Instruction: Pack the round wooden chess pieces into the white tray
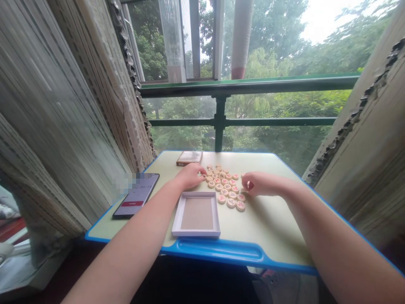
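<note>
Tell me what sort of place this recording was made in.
Probably a home, perhaps a window nook or enclosed balcony: curtains hang on both sides, a green railing crosses the view with trees beyond, and a small blue-edged table stands before it.

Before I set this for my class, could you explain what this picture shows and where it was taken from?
There is no machine here: these are a person's bare hands, seen from a camera on that person's head, looking forward and down. On the table lie round pieces with red or dark characters, a shallow tray, a flat box and a phone. The left hand is at the pieces' left edge, the right hand near their right. Whether either holds a piece is too small to tell.
</note>
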The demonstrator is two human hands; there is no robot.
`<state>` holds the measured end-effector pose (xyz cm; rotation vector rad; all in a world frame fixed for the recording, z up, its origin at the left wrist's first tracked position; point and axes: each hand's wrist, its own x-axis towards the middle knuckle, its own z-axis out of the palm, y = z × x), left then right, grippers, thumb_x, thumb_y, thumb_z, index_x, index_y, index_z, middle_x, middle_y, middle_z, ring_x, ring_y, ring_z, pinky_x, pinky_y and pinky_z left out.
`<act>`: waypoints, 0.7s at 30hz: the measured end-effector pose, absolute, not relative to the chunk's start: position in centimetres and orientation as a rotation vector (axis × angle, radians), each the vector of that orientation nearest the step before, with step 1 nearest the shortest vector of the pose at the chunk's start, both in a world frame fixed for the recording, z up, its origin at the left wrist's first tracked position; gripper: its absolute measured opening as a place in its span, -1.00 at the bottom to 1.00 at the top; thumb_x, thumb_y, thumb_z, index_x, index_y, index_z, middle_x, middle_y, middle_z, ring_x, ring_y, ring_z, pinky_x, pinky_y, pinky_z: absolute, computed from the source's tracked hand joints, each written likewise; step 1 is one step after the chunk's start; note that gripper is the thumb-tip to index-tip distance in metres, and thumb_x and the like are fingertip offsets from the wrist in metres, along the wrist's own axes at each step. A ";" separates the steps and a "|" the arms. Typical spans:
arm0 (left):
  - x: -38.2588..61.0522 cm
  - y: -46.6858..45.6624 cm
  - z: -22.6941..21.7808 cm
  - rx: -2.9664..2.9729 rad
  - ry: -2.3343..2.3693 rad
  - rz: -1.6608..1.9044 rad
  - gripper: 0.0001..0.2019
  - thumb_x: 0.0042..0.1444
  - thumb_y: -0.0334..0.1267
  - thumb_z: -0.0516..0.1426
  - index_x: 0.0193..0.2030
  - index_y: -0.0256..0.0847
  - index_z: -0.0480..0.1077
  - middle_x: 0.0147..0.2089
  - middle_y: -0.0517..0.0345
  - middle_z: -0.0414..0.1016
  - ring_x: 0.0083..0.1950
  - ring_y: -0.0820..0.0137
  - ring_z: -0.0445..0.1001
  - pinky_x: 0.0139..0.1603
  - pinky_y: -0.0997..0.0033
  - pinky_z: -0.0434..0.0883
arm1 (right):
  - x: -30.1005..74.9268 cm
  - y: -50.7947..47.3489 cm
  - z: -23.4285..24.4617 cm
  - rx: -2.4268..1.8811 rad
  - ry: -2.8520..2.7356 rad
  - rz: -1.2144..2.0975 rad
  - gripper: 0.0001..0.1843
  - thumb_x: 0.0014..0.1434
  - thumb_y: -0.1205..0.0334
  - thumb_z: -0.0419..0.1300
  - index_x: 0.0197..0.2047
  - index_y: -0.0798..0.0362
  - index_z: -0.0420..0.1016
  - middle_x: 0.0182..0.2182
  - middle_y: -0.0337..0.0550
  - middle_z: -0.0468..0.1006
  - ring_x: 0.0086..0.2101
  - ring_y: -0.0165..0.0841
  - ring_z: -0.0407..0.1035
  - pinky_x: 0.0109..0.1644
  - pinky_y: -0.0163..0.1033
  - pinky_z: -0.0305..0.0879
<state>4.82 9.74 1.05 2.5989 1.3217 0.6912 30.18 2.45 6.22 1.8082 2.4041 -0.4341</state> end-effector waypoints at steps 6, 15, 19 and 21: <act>5.2 9.3 1.4 2.542 1.327 0.705 -0.80 -0.12 -0.29 0.08 -0.39 -0.21 0.51 -0.34 0.14 0.49 -0.34 0.43 0.40 -0.30 0.48 0.30 | 29.7 2.3 6.2 1.801 2.484 -0.414 -0.83 -0.11 0.41 0.06 -0.41 0.06 0.42 -0.42 -0.21 0.46 -0.46 -0.43 0.26 -0.48 -0.38 0.06; 4.9 9.4 1.9 2.470 1.381 0.698 -0.76 -0.14 -0.30 0.04 -0.41 -0.23 0.52 -0.37 0.14 0.51 -0.37 0.43 0.40 -0.36 0.51 0.28 | 26.6 2.7 2.9 1.885 2.951 -0.161 -0.75 0.00 0.46 0.00 -0.32 0.05 0.46 -0.31 -0.13 0.44 -0.30 -0.38 0.29 -0.26 -0.34 0.16; 4.4 9.6 1.8 2.479 1.367 0.695 -0.74 -0.11 -0.32 0.01 -0.40 -0.22 0.53 -0.34 0.12 0.53 -0.33 0.41 0.42 -0.28 0.50 0.30 | 24.9 2.9 3.1 1.862 3.048 -0.098 -0.80 0.04 0.36 0.05 -0.31 0.03 0.48 -0.30 -0.12 0.45 -0.22 -0.32 0.28 -0.17 -0.27 0.17; 4.2 9.7 1.8 2.492 1.367 0.643 -0.74 -0.11 -0.32 0.01 -0.38 -0.20 0.54 -0.31 0.12 0.54 -0.30 0.40 0.43 -0.24 0.49 0.31 | 23.8 3.4 3.9 1.854 3.020 -0.042 -0.80 0.06 0.31 0.06 -0.30 0.02 0.50 -0.29 -0.11 0.47 -0.21 -0.30 0.28 -0.18 -0.26 0.17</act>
